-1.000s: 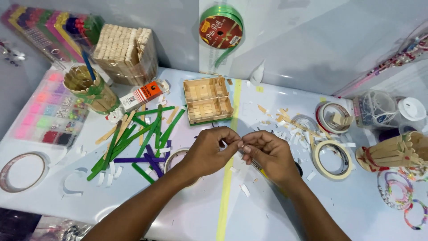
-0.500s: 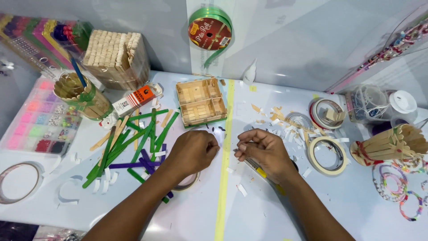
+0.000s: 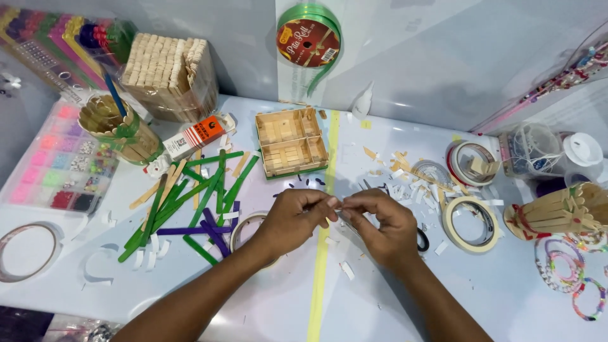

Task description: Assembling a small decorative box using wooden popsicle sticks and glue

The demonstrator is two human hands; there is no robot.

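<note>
My left hand point(image 3: 292, 218) and my right hand point(image 3: 380, 225) meet fingertip to fingertip above the white table point(image 3: 266, 304), pinching a small thin pale piece point(image 3: 337, 207) between them; what it is I cannot tell. Just behind them stands a small wooden box point(image 3: 291, 141) built of craft sticks, split into compartments. To the left lies a scatter of green and purple craft sticks point(image 3: 196, 202). A tape roll point(image 3: 244, 228) lies partly hidden under my left wrist.
A yellow strip point(image 3: 323, 253) runs down the table. White scraps point(image 3: 405, 180) and tape rolls point(image 3: 470, 225) lie at right, with a stick-built holder point(image 3: 557, 212) and bead bracelets point(image 3: 567, 272). At left are a bead organiser point(image 3: 50, 164), a stick cup point(image 3: 117, 130), a glue tube point(image 3: 190, 139), a bundle of plain sticks point(image 3: 168, 76).
My hands parted briefly half a second ago and have come back together at the fingertips. The view has shifted slightly; the objects on the table have not moved.
</note>
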